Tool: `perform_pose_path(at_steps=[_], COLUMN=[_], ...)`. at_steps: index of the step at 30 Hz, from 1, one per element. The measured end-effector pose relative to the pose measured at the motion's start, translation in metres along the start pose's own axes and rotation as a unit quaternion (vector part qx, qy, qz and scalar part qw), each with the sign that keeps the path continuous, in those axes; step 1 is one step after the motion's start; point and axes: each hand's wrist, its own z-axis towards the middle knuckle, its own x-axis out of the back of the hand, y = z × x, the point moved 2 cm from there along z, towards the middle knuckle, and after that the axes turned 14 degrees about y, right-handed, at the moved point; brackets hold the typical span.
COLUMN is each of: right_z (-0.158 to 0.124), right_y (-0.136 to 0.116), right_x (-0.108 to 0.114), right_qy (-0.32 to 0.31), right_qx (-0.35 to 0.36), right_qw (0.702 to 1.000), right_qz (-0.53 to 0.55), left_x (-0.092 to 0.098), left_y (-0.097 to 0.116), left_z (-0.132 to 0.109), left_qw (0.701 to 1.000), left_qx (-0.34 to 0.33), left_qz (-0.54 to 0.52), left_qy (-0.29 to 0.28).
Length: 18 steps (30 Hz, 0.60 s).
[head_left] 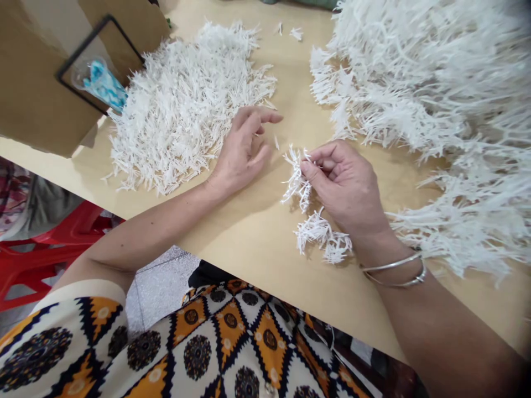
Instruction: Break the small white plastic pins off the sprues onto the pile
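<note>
My right hand (346, 182) pinches a white branching plastic sprig (295, 176) between thumb and forefinger, just above the table. Below it lies a small clump of similar white sprigs (321, 237). My left hand (249, 143) hovers to the left with fingers apart and curved, nothing visible in them. It is beside a broad heap of short white plastic pieces (186, 105). One loose white piece (276, 143) lies on the table between my hands. To the right spreads a larger pile of long, stringy white plastic strands (435, 99).
A cardboard box (37, 66) stands at the far left, with a black rectangular frame (68, 95) and a clear cup (99, 83) holding something blue and white in front. Red plastic stools (62, 237) are below the table (249, 232). A few scraps (296, 33) lie at the back.
</note>
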Motion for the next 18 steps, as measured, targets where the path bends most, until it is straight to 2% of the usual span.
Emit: perform_pose_path(at_steps=[3, 7, 14, 18], right_z=[-0.001, -0.001, 0.001, 0.001], right_y=[0.0, 0.001, 0.003, 0.0], right_x=[0.0, 0.0, 0.0, 0.0], right_qy=[0.004, 0.016, 0.004, -0.003], right_qx=[0.01, 0.028, 0.037, 0.048], right_qw=[1.0, 0.999, 0.999, 0.998], right_qz=[0.005, 0.003, -0.003, -0.043], left_x=[-0.002, -0.008, -0.004, -0.004], left_y=[0.011, 0.014, 0.025, 0.029], left_z=[-0.001, -0.003, -0.003, -0.004], left_qw=[0.998, 0.992, 0.987, 0.983], left_qx=[-0.031, -0.056, -0.056, -0.083], left_qz=[-0.016, -0.038, -0.075, -0.088], left_qy=[-0.054, -0.105, -0.127, -0.139])
